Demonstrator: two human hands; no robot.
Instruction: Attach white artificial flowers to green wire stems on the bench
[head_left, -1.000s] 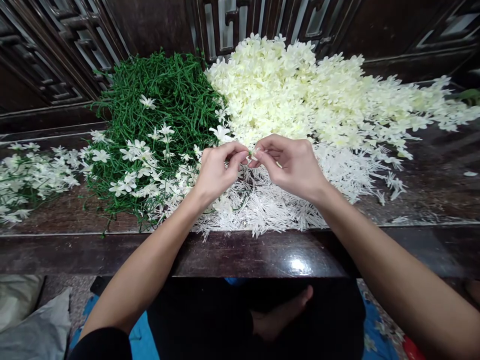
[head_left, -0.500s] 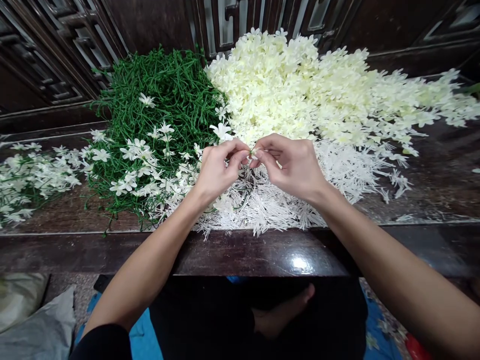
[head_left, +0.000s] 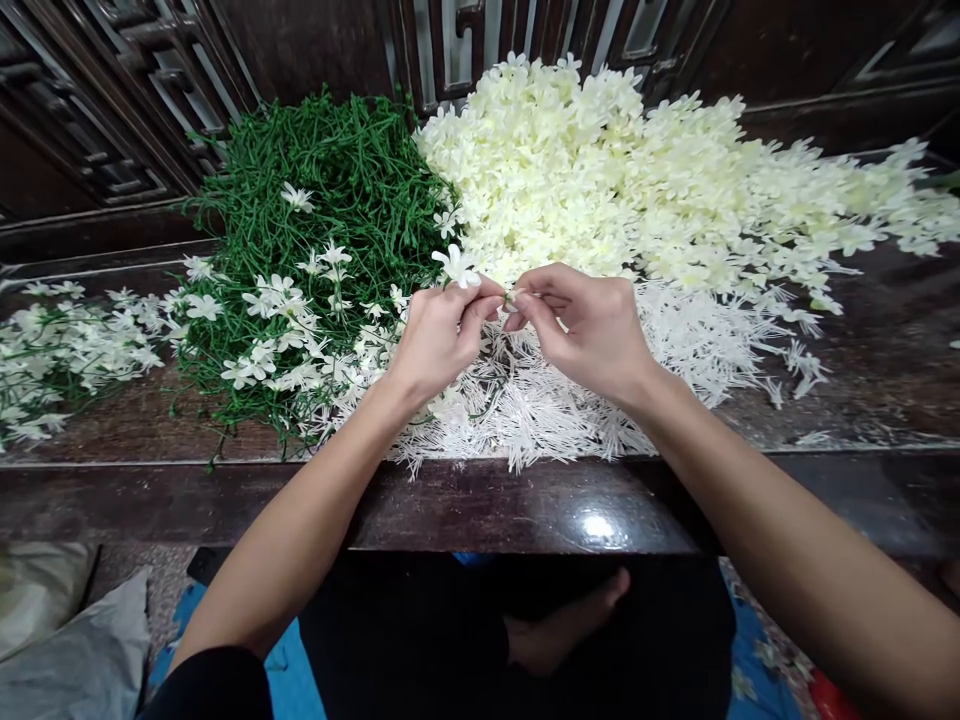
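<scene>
My left hand (head_left: 439,335) and my right hand (head_left: 585,325) meet fingertip to fingertip above a heap of white spiky plastic pieces (head_left: 570,400). Both pinch a small artificial flower part (head_left: 512,296) between thumb and fingers. A white flower (head_left: 457,265) on a green stem stands just above my left thumb. To the left lies a mound of green plastic stems (head_left: 337,190), some with white flowers on them. Behind my hands is a big pile of cream artificial blossoms (head_left: 615,170).
All of it rests on a dark wooden bench (head_left: 480,505) with a glossy front edge. Finished flower sprigs (head_left: 60,345) lie at far left. Carved dark wood panels (head_left: 112,90) rise behind. My crossed legs and a blue cloth (head_left: 277,665) show below; a grey bag (head_left: 67,650) is bottom left.
My hands have stayed pinched together and shifted very slightly up. The white flower near my left thumb has moved a little right, closer to my fingers.
</scene>
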